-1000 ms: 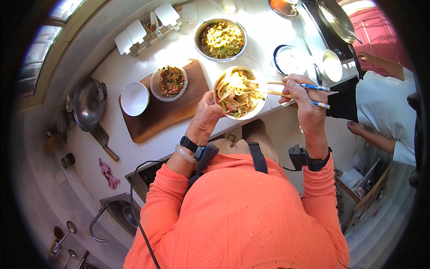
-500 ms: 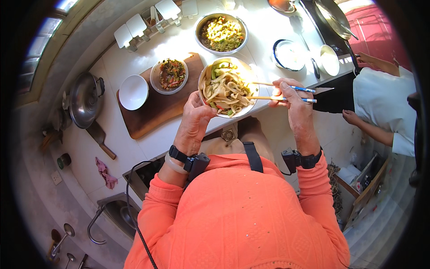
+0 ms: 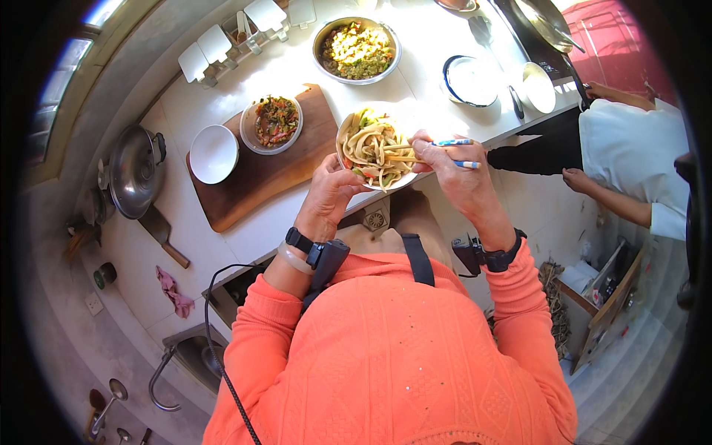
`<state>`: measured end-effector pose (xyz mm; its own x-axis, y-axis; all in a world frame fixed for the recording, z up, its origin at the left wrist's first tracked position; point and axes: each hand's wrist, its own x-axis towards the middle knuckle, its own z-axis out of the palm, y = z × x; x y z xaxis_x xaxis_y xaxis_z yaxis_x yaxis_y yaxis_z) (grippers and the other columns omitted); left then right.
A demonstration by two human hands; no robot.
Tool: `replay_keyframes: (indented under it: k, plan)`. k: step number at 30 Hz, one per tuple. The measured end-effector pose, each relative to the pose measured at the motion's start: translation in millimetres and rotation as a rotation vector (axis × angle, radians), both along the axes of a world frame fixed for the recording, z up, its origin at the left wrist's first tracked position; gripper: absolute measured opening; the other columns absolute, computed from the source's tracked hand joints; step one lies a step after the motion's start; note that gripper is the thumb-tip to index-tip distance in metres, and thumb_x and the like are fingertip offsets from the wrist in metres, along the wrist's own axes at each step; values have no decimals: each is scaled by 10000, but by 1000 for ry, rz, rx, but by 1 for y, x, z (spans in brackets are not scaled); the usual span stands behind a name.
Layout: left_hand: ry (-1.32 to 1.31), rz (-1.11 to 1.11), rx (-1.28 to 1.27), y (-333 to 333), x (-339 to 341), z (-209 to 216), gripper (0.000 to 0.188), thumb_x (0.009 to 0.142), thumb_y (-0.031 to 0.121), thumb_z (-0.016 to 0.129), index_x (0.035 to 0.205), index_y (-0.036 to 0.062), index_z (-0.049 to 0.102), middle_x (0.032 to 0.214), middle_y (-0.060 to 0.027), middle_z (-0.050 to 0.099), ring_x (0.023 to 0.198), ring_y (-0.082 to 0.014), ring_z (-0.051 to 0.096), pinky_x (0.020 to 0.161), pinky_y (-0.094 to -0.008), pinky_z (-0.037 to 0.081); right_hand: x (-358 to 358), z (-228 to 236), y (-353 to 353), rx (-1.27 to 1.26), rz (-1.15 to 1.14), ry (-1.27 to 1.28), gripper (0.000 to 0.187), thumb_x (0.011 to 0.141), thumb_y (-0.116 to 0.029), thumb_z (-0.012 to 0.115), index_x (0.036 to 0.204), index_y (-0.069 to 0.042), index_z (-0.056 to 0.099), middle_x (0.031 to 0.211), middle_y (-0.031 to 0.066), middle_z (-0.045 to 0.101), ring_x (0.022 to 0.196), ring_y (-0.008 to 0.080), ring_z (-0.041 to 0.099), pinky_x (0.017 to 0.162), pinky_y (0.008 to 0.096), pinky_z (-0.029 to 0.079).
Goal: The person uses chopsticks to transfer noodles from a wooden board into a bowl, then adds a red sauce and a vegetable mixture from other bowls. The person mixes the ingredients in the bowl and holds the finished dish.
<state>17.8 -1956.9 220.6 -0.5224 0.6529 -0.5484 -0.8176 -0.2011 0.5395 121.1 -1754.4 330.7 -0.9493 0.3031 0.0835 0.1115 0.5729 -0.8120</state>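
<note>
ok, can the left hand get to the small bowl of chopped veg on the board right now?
Probably not: the left hand is holding up the noodle bowl. The path to the small bowl on the cutting board looks open, though.

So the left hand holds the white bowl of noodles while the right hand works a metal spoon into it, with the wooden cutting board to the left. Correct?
Not quite. The head view shows the right hand holding chopsticks with blue-and-white ends, not a metal spoon. The rest stands: the left hand holds the white bowl of noodles, and the wooden cutting board lies to its left.
</note>
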Motion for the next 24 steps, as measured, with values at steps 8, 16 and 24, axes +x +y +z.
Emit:
replay_keyframes:
  k: [8,16,24]
  plan:
    - [-63,69,-137,39,-6,-45,434,750,-135,577,1176,-57,546,1054,-162,688,868,-254,705,692,-376,601,21,-13,19,-367,-335,8,235,925,-24,536,1069,118,656,919,133,710,697,199,727,657,271,581]
    - [19,-38,-167,26,-16,-47,317,929,131,712,1116,-88,579,1085,-177,680,931,-280,707,793,-403,611,24,-21,22,-418,-377,25,205,958,-37,553,1052,106,666,947,135,701,699,199,719,661,269,575]
    - [-139,551,-288,-55,-69,-47,271,964,213,686,937,-27,562,854,-123,617,815,-306,702,732,-433,626,17,-15,18,-415,-329,68,195,963,-39,565,1065,96,660,955,131,697,720,199,721,690,277,575]
